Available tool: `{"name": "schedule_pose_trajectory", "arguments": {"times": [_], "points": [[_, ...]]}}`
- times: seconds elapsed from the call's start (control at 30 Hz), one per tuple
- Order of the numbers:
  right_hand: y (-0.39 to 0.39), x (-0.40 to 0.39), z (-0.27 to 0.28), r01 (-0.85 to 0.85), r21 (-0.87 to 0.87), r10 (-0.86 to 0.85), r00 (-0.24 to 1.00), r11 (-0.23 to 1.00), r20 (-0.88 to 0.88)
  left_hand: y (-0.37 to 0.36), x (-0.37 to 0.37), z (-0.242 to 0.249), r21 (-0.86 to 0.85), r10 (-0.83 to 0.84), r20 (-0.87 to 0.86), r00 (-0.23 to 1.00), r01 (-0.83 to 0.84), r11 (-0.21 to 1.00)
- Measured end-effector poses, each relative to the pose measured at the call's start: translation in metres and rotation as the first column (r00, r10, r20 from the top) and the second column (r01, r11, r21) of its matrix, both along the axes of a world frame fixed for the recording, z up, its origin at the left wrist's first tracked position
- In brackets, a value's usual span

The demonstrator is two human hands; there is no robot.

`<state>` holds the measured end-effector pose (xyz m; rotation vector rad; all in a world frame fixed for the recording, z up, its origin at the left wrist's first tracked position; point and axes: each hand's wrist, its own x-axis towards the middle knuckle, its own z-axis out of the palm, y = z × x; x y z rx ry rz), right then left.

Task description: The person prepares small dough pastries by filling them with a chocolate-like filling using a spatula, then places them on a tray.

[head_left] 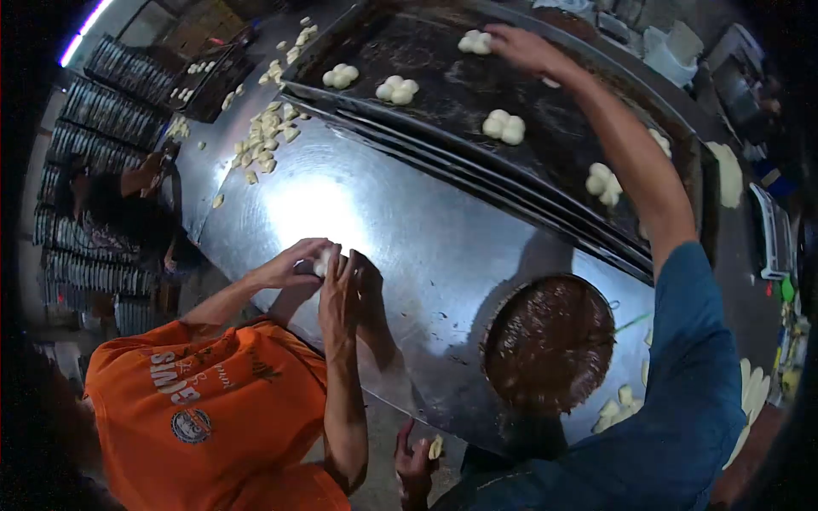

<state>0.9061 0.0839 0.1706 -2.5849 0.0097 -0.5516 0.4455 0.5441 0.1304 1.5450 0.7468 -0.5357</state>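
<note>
My right hand [530,51] reaches over the dark baking tray [443,94], fingers stretched out at the right edge of a cluster of white dough balls [475,42]. Other dough clusters, one of them [504,127] nearest the front, sit spaced apart on the tray; my forearm partly hides some. Low in the view, my left hand [414,460] is by the table's front edge, its fingers around a small pale dough piece [435,447]. A round pan of glossy brown filling [550,345] stands on the metal table [409,281] between my arms.
Left of me, a person in an orange shirt [204,400] shapes a white dough ball [322,262] with both hands. Cut dough pieces [264,140] lie at the far left, more [619,409] beside the pan. Another person [119,204] stands near the racks [94,119]. A scale [769,232] is at right.
</note>
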Motion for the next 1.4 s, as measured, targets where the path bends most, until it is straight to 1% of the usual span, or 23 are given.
{"name": "schedule_pose_trajectory", "arguments": {"times": [0.07, 0.1, 0.17, 0.23, 0.3, 0.33, 0.4, 0.47, 0.53, 0.6, 0.63, 0.73, 0.83, 0.87, 0.93, 0.97, 1.07, 1.17, 1.2, 1.27, 1.33, 1.37, 1.4], "points": [[0.018, -0.093, 0.027, -0.289, 0.173, 0.300, 0.953, 0.942, -0.041, -0.003, 0.011, 0.006, -0.073, -0.109, 0.098, 0.989, 0.117, 0.991], [0.036, -0.149, 0.040, -0.284, 0.340, 0.325, 0.943, 0.896, -0.069, -0.004, 0.011, 0.004, -0.124, -0.190, 0.196, 0.962, 0.217, 0.968], [0.061, -0.246, 0.052, -0.326, 0.482, 0.426, 0.897, 0.814, -0.114, -0.029, 0.026, 0.024, 0.074, -0.372, 0.239, 0.897, 0.366, 0.928], [0.089, -0.339, 0.057, -0.286, 0.652, 0.486, 0.861, 0.703, -0.147, -0.056, 0.029, 0.026, -0.130, -0.278, 0.442, 0.852, 0.368, 0.921], [0.113, -0.413, 0.044, -0.206, 0.714, 0.482, 0.852, 0.669, -0.206, -0.099, 0.048, 0.037, 0.523, -0.673, 0.698, 0.245, 0.468, 0.713], [0.122, -0.444, 0.037, -0.186, 0.695, 0.467, 0.851, 0.695, -0.239, -0.126, 0.033, 0.026, 0.152, -0.398, 0.814, 0.423, 0.506, 0.849], [0.134, -0.503, 0.033, -0.002, 0.836, 0.399, 0.879, 0.549, -0.260, -0.168, 0.005, 0.021, -0.120, -0.326, 0.662, 0.674, 0.526, 0.842], [0.128, -0.556, 0.003, 0.062, 0.703, 0.108, 0.975, 0.709, -0.196, -0.195, -0.025, 0.012, 0.146, -0.495, 0.744, 0.450, 0.613, 0.777], [0.103, -0.608, -0.015, 0.297, 0.679, -0.023, 0.924, 0.672, -0.381, -0.214, -0.066, -0.010, 0.052, -0.567, 0.674, 0.473, 0.735, 0.676], [0.084, -0.654, -0.018, 0.376, 0.766, 0.006, 0.896, 0.521, -0.444, -0.232, -0.106, -0.028, -0.182, -0.507, 0.638, 0.579, 0.754, 0.632], [0.081, -0.674, -0.027, 0.286, 0.857, 0.020, 0.945, 0.428, -0.326, -0.239, -0.124, -0.028, -0.184, -0.528, 0.610, 0.592, 0.753, 0.632], [0.076, -0.718, -0.020, 0.409, 0.769, -0.100, 0.904, 0.491, -0.416, -0.254, -0.160, -0.018, -0.328, -0.579, 0.520, 0.628, 0.773, 0.543], [0.061, -0.749, -0.024, 0.295, 0.950, 0.061, 0.951, 0.099, -0.302, -0.257, -0.177, -0.001, -0.455, -0.461, 0.534, 0.709, 0.700, 0.550], [0.060, -0.754, -0.024, 0.286, 0.953, 0.073, 0.953, 0.099, -0.293, -0.251, -0.179, -0.002, -0.482, -0.466, 0.520, 0.716, 0.696, 0.532], [0.061, -0.757, -0.028, 0.250, 0.951, 0.150, 0.963, -0.181, -0.224, -0.244, -0.191, -0.012, -0.520, -0.473, 0.486, 0.735, 0.678, 0.519], [0.062, -0.756, -0.030, 0.224, 0.951, 0.169, 0.967, -0.215, -0.190, -0.241, -0.191, -0.015, -0.566, -0.484, 0.456, 0.747, 0.663, 0.491], [0.086, -0.745, -0.027, 0.065, 0.938, 0.005, 0.998, -0.342, -0.067, -0.248, -0.221, -0.016, -0.536, -0.291, 0.458, 0.840, 0.522, 0.663], [0.109, -0.727, -0.056, 0.157, 0.882, -0.065, 0.976, -0.445, -0.207, -0.238, -0.235, -0.031, -0.104, -0.483, 0.537, 0.691, 0.623, 0.776], [0.115, -0.722, -0.060, 0.191, 0.854, -0.065, 0.965, -0.483, -0.253, -0.233, -0.233, -0.031, -0.104, -0.470, 0.539, 0.699, 0.609, 0.787], [0.126, -0.701, -0.062, 0.214, 0.876, -0.036, 0.966, -0.433, -0.254, -0.222, -0.230, -0.037, 0.373, -0.622, 0.653, 0.432, 0.531, 0.761], [0.129, -0.667, -0.060, 0.233, 0.895, -0.017, 0.966, -0.380, -0.258, -0.203, -0.223, -0.041, 0.383, -0.593, 0.699, 0.400, 0.490, 0.783], [0.126, -0.643, -0.060, 0.282, 0.951, 0.056, 0.955, 0.123, -0.291, -0.193, -0.220, -0.028, 0.439, -0.624, 0.697, 0.354, 0.476, 0.762], [0.124, -0.619, -0.061, 0.223, 0.773, 0.103, 0.932, 0.594, -0.349, -0.183, -0.215, -0.020, 0.495, -0.655, 0.690, 0.306, 0.461, 0.737]]}}
